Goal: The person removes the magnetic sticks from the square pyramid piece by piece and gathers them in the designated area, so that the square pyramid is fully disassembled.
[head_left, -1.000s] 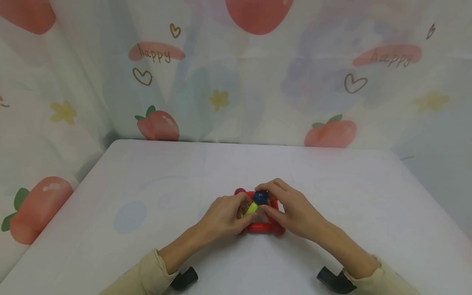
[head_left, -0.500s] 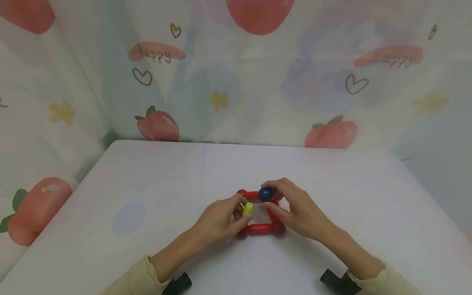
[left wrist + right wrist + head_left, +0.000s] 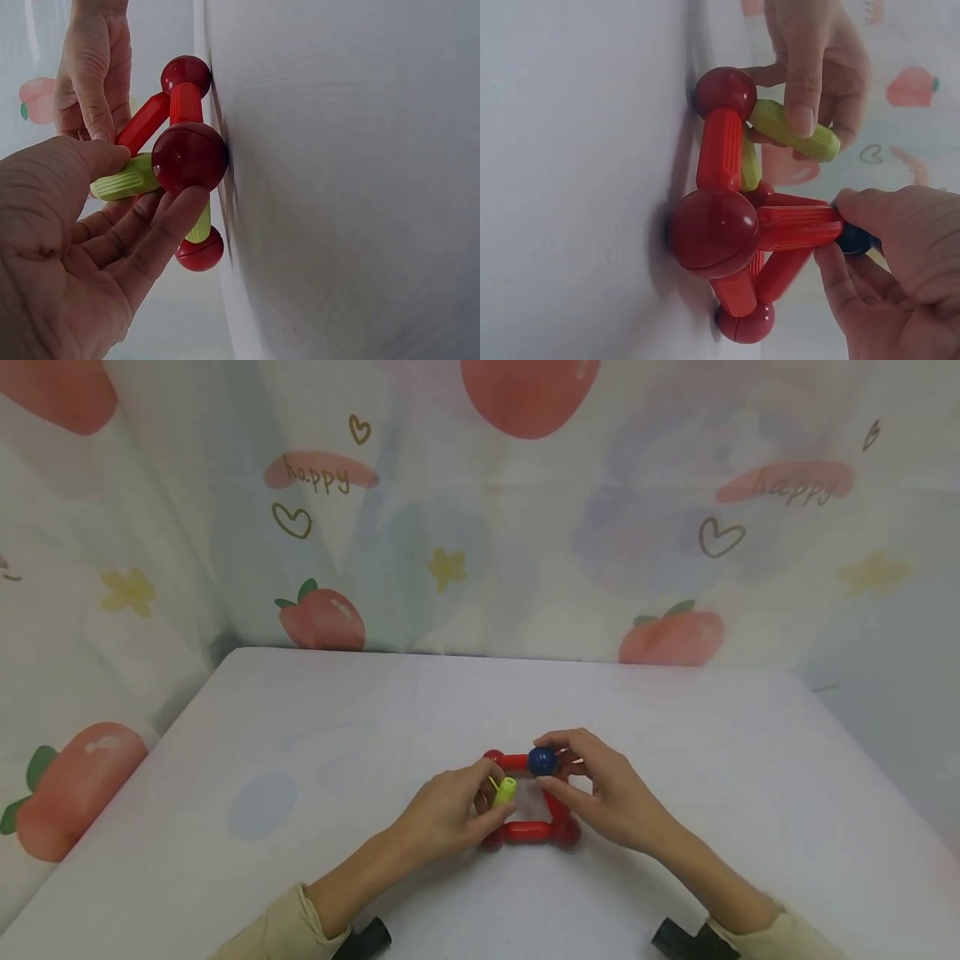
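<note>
A frame of magnetic rods and balls stands on the table, with red balls (image 3: 714, 232) at its lower corners and red rods (image 3: 528, 832) between them. My left hand (image 3: 453, 802) pinches a yellow-green magnetic rod (image 3: 126, 178) between thumb and fingers. This rod rises at a slant from the near-left red ball (image 3: 190, 157), which a finger also touches. My right hand (image 3: 611, 793) pinches a blue ball (image 3: 542, 761) at the raised tip of two slanting red rods (image 3: 801, 227). The yellow-green rod's free end stands apart from the blue ball.
A second yellow-green rod (image 3: 199, 227) lies low along the frame's left side. The white tabletop (image 3: 225, 735) surrounds the frame. Behind it hangs a printed cloth (image 3: 510, 543). Dark wrist-mounted pieces (image 3: 363, 939) show below the sleeves.
A second ago the yellow-green rod's tip was against the blue ball. The two have since separated: the ball moved right with my right hand, and the rod now stands steeper in my left.
</note>
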`<state>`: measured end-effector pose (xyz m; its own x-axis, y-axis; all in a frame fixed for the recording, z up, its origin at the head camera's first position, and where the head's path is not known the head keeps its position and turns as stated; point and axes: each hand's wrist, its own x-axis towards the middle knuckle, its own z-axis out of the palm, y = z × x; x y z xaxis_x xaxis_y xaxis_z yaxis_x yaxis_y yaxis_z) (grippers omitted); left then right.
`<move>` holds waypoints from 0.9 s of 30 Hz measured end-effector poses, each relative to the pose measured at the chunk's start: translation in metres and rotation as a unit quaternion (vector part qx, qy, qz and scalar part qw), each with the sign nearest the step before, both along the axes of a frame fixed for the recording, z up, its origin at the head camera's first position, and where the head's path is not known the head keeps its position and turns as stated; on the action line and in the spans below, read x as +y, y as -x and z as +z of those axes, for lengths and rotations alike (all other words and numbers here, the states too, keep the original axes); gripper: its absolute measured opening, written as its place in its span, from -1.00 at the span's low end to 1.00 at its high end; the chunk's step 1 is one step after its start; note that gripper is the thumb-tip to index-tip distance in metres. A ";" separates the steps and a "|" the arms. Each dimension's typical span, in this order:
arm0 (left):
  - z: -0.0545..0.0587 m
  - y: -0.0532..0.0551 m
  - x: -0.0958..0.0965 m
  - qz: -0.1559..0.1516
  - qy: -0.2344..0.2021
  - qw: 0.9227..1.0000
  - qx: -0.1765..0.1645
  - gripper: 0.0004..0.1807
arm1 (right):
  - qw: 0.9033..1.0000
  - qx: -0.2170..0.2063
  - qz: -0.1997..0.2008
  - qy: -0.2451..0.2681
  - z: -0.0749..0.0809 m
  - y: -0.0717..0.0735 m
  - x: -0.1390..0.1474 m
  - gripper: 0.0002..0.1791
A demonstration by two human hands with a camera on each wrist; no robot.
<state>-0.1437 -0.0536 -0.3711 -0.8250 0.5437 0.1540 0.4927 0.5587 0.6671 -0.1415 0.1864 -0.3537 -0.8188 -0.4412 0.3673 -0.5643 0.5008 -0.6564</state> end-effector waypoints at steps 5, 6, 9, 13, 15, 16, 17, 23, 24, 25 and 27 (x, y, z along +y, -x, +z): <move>0.000 0.000 0.000 0.000 -0.001 1.000 -0.002 -0.72 | 0.999 -0.027 -0.012 0.014 -0.001 -0.002 0.000 -0.49; 0.000 0.000 0.001 0.000 -0.001 1.000 -0.002 -0.72 | 0.999 -0.033 -0.014 0.018 -0.002 -0.002 0.000 -0.50; 0.001 -0.001 0.001 -0.002 -0.002 1.000 -0.003 -0.72 | 0.998 -0.055 -0.020 0.034 -0.002 -0.003 0.000 -0.51; 0.002 -0.002 0.002 -0.007 -0.001 1.000 -0.007 -0.71 | 0.993 -0.085 -0.029 0.074 -0.001 -0.003 0.000 -0.52; 0.003 -0.002 0.003 -0.010 0.001 1.000 -0.010 -0.71 | 0.990 -0.103 -0.029 0.097 0.001 -0.003 -0.001 -0.51; 0.003 -0.002 0.003 -0.010 0.003 1.000 -0.010 -0.71 | 0.988 -0.111 -0.027 0.107 0.001 -0.003 -0.002 -0.51; 0.004 -0.002 0.004 -0.010 0.005 1.000 -0.010 -0.71 | 0.986 -0.121 -0.026 0.113 0.002 -0.003 -0.002 -0.51; 0.005 -0.002 0.005 -0.010 0.006 1.000 -0.012 -0.70 | 0.975 -0.167 -0.037 0.140 0.002 -0.002 -0.003 -0.48; 0.005 -0.002 0.005 -0.009 0.006 1.000 -0.012 -0.70 | 0.973 -0.172 -0.040 0.145 0.002 -0.002 -0.003 -0.48; 0.005 -0.003 0.005 -0.009 0.006 1.000 -0.012 -0.70 | 0.972 -0.178 -0.043 0.149 0.002 -0.001 -0.003 -0.48; 0.004 -0.003 0.005 -0.008 0.006 1.000 -0.013 -0.69 | 0.967 -0.191 -0.043 0.163 0.002 0.000 -0.003 -0.47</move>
<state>-0.1409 -0.0486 -0.3670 -0.8197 0.5588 0.1257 0.4841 0.5587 0.6734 -0.1415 0.1838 -0.3521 -0.9508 -0.2771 0.1383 -0.2142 0.2660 -0.9399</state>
